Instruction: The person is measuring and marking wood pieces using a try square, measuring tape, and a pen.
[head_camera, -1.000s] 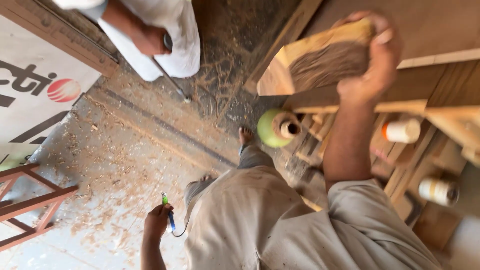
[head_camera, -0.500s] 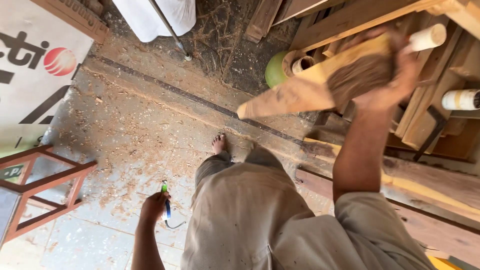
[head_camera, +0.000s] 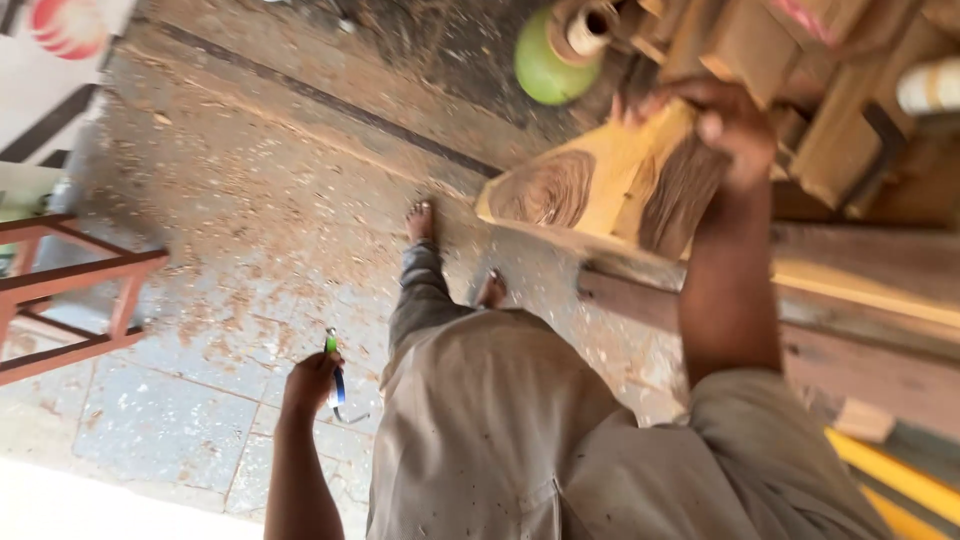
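**Wood block held high, pen held low**

We look down on a person standing barefoot on a dusty floor (head_camera: 230, 230) strewn with sawdust. The right hand (head_camera: 735, 125) is raised and closed over the top edge of a wood block (head_camera: 600, 190), its fingers wrapped over the far side. The block is pale with a darker brown grain; its cut end faces us and shows ring-like figure. It hangs tilted in the air, clear of the floor, in front of the stacked timber (head_camera: 850, 120) at the upper right and above a long plank (head_camera: 860, 290) lying along the floor.

The left hand (head_camera: 310, 380) hangs low by the person's side, closed round a small pen (head_camera: 335, 375) with a green tip and a blue body. A thin wire-like piece juts from below the hand; we cannot tell what it is.

Just beyond the block, near the timber, lies a green roll (head_camera: 545, 65) with a brown core, touching a smaller spool. At the left edge stands a red frame (head_camera: 80, 290), well apart from both hands. Both feet (head_camera: 422, 220) show between the frame and the plank, one ahead of the other.
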